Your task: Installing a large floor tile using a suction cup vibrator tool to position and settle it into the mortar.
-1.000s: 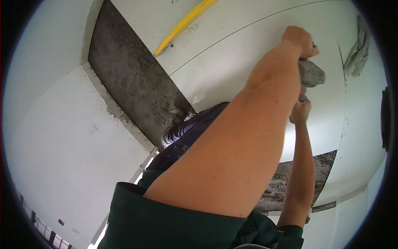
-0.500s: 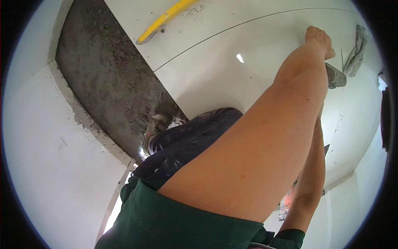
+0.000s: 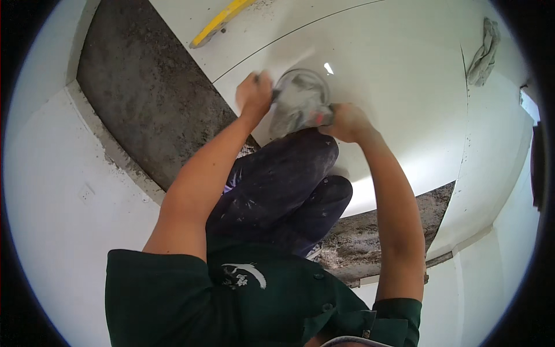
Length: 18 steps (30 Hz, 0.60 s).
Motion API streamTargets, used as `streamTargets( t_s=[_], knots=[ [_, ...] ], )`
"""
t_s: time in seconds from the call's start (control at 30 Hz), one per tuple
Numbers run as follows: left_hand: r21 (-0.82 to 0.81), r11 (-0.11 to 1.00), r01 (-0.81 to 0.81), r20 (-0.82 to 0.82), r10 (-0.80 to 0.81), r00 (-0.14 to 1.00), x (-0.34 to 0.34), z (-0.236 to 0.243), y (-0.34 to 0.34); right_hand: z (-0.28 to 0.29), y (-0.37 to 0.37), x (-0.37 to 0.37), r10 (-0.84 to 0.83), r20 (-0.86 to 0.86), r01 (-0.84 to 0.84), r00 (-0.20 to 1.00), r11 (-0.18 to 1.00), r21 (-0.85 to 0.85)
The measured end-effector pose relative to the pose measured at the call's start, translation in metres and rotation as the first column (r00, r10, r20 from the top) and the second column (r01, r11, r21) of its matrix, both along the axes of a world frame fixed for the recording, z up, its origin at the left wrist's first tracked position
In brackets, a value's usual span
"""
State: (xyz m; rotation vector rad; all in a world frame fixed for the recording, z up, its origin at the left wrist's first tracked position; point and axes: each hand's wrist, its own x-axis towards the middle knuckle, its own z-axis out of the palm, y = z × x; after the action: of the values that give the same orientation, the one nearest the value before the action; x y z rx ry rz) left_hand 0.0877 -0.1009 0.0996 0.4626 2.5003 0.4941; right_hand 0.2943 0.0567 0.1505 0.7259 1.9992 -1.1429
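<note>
A grey, round-based power tool with red detail (image 3: pixel 298 98) is motion-blurred on the large white floor tile (image 3: pixel 399 81), beside my dark-trousered knees (image 3: pixel 283 173). My left hand (image 3: pixel 254 92) is closed on a handle at its left side. My right hand (image 3: pixel 344 121) is closed on its right end, partly blurred.
A yellow bar-like tool (image 3: pixel 222 20) lies on tiles at the top. A crumpled grey cloth (image 3: pixel 484 52) lies at the upper right. Dark rough screed (image 3: pixel 139 92) shows on the left, with another patch (image 3: pixel 430 214) at right. A white wall (image 3: pixel 63 208) borders the left.
Both hands and the tool have moved from the far right to the middle, near my knees. My left arm, earlier stretched across the view, is now bent at the left.
</note>
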Motion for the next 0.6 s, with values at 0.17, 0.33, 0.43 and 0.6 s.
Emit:
streamTargets(
  t_s=[0.17,0.33,0.43,0.6],
  knots=[
    [0.06,0.965,-0.255,0.035,0.253,0.967,0.008,0.003,-0.056,0.009,-0.014,-0.033,0.212,0.06,-0.213,0.975,0.977,0.017],
    [-0.081,0.966,-0.246,-0.01,0.246,0.969,0.013,0.01,-0.041,0.011,-0.016,-0.022,0.194,-0.021,-0.192,0.981,0.977,0.093],
    [-0.117,0.964,-0.24,0.018,0.244,0.97,0.011,0.009,-0.045,0.009,-0.017,-0.023,0.229,-0.072,-0.219,0.971,0.968,0.121],
    [-0.161,0.957,-0.241,0.024,0.248,0.969,0.012,0.015,-0.041,0.007,-0.022,-0.026,0.257,-0.004,-0.253,0.966,0.954,0.16]
  ],
)
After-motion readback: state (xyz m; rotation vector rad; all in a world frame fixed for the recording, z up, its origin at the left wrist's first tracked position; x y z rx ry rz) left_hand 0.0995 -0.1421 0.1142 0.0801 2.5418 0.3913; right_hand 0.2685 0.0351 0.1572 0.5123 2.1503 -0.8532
